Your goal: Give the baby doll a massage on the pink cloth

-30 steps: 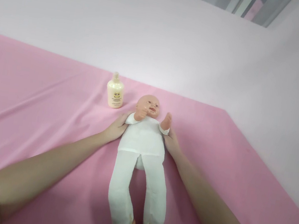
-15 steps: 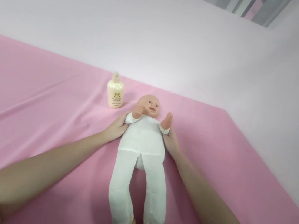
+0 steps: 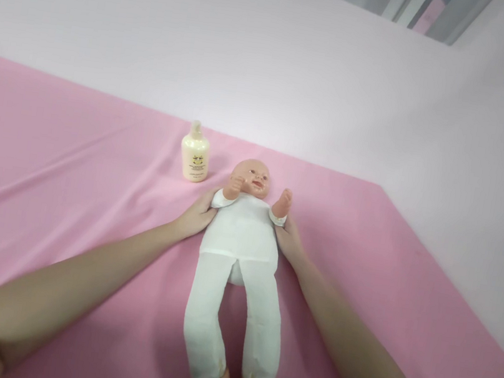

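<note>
A baby doll (image 3: 243, 225) with a white cloth body lies face up, its head pointing away from me and its legs toward me. My left hand (image 3: 200, 211) holds the doll's side below its raised arm, thumb against the white sleeve. On the opposite side, my right hand (image 3: 288, 235) holds the doll in the same way, partly hidden behind its arm and torso. The fingers of both hands are largely out of sight behind the doll. The doll's feet are cut off by the lower picture edge.
A pale yellow lotion bottle (image 3: 194, 158) with a printed label stands upright, left of the doll's head. Pink cloth (image 3: 93, 171), wrinkled at left, covers the table. Beyond its far edge is a plain white surface (image 3: 261, 64).
</note>
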Tool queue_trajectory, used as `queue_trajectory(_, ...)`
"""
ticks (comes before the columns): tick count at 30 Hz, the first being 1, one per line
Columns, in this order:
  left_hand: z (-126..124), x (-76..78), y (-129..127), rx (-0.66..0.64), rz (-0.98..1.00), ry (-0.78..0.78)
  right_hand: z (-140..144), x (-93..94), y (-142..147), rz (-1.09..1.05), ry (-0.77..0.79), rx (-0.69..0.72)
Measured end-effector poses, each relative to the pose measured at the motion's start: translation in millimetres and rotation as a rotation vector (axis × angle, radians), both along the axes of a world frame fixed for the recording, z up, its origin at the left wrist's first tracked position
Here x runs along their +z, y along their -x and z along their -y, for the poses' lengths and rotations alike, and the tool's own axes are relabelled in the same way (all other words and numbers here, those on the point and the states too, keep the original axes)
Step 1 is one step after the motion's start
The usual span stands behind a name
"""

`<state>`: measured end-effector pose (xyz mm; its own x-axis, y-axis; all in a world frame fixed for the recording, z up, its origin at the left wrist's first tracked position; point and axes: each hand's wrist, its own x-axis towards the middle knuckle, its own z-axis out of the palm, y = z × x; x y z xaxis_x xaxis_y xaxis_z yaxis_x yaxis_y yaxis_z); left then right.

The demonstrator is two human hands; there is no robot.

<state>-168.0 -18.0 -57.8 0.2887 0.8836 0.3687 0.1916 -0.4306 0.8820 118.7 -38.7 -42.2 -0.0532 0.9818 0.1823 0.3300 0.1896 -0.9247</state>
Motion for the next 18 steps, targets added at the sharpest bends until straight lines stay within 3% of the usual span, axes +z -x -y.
queue_trajectory(13, -2.4, -7.1, 2.9, 0.019, -0.014, 0.01, -0.9, -1.4, -1.6, -0.008, 0.019, 0.003)
queue_trajectory(18, 0.9, -2.1, 1.1, 0.029, -0.012, 0.018, -5.0, -7.6, -3.9, -0.03, 0.0, 0.02)
